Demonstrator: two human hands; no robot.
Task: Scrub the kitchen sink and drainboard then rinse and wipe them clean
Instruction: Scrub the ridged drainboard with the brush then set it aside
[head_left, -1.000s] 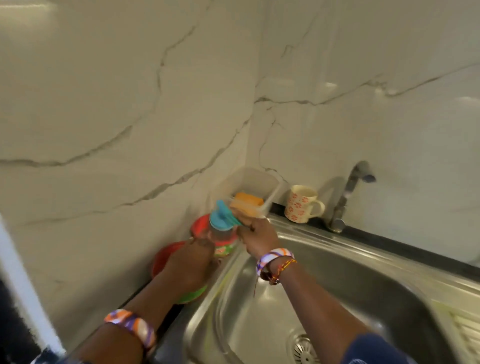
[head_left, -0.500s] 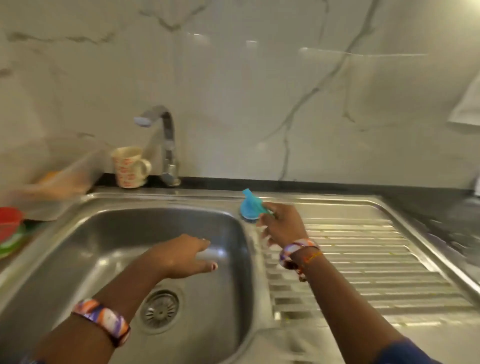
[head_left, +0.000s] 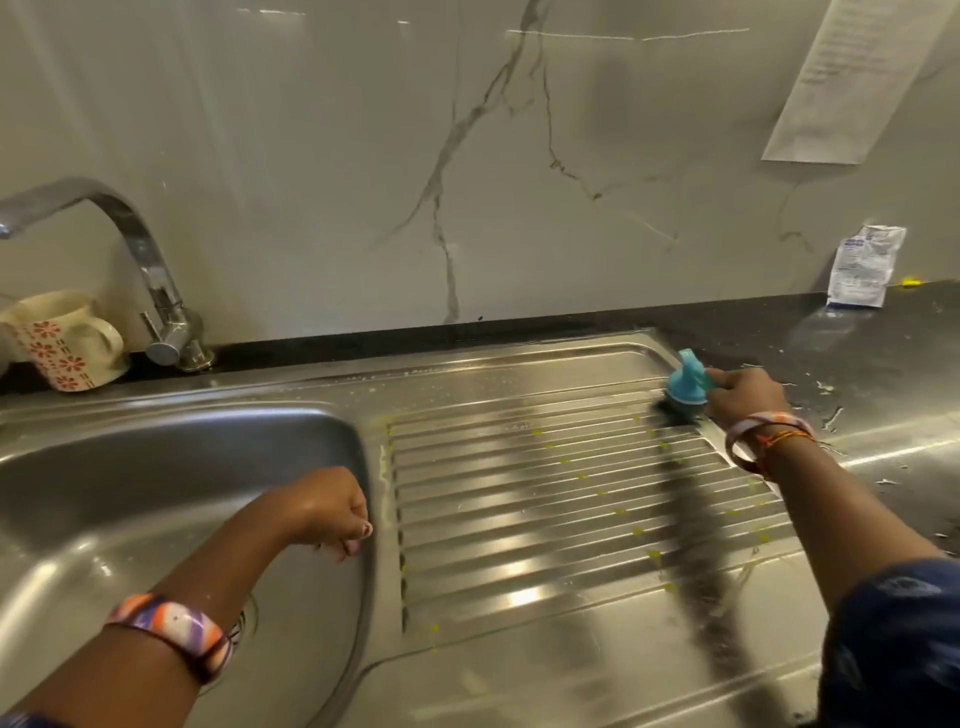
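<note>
Drainboard (head_left: 545, 499): ribbed stainless steel, fills centre and right of frame, joined at left to sink (head_left: 130, 467) basin. Small yellow-green specks scattered over ribs and along left edge of ribbed area. Dark shadow streak down right part of ribs.

Right hand (head_left: 745, 397), upper right of frame: fingers curled round blue handle of scrub brush (head_left: 685, 387). Dark bristle end pressed down onto far right corner of drainboard, handle tilted toward upper left. Bangle and thread bracelets on right wrist; dark blue sleeve at lower right edge.

Left hand (head_left: 324, 506), centre left: loosely curled, holding nothing, poised over right rim of sink basin; contact with rim not determinable. Striped orange-purple wristband (head_left: 169, 631) on left forearm, lower left. Drain strainer mostly hidden behind that forearm.

Tap (head_left: 150, 280), upper left: chrome, spout arched toward left edge of frame. Mug (head_left: 62, 338) just left of tap base: cream with red flower pattern, handle facing tap.

Tabletop (head_left: 857, 353), right of drainboard: dark, wet, flecked with white residue. White sachet (head_left: 862, 267) with blue print leaning against marble wall at upper right. Paper sheet (head_left: 857, 78) stuck on wall above it; print too blurred to read.
</note>
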